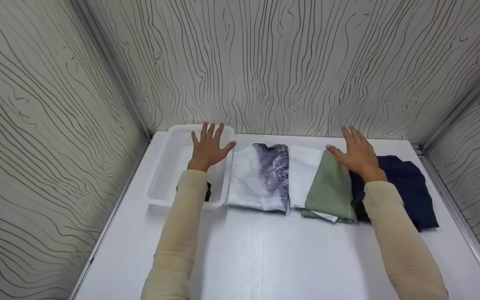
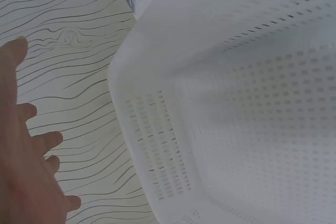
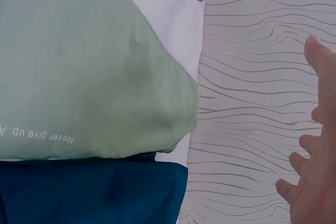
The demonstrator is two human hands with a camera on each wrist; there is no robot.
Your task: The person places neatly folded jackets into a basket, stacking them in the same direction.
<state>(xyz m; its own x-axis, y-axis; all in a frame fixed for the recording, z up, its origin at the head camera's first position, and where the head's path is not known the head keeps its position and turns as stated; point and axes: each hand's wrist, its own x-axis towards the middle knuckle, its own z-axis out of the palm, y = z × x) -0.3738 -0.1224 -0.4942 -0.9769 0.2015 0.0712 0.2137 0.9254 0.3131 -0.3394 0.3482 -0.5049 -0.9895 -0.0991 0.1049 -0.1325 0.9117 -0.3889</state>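
Head view has both my hands spread with fingers apart and nothing in them: my left hand (image 1: 211,148) over the far end of the white basket (image 1: 161,203), my right hand (image 1: 358,155) above the seam between the green-and-white garment (image 1: 329,187) and the navy garment (image 1: 408,193). The clothes lie folded in a row on the white table (image 1: 290,254), with the white-and-purple garment (image 1: 265,179) just beside the basket's right wall. A small dark thing (image 1: 208,192) shows past my left sleeve at the near end of the basket; I can't tell what it is. Both wrist views show my fingers clear of basket and cloth. To handle these pieces well, I'd come at them from underneath, one flat palm on each side, rather than pinch a corner, since thin folded cloth will likely slump open. The green-and-white piece seems the fussiest: its layers don't line up along the near edge, so I'd gather them all together. The navy one sits right against it, so I'd judge it wise to part the two first.
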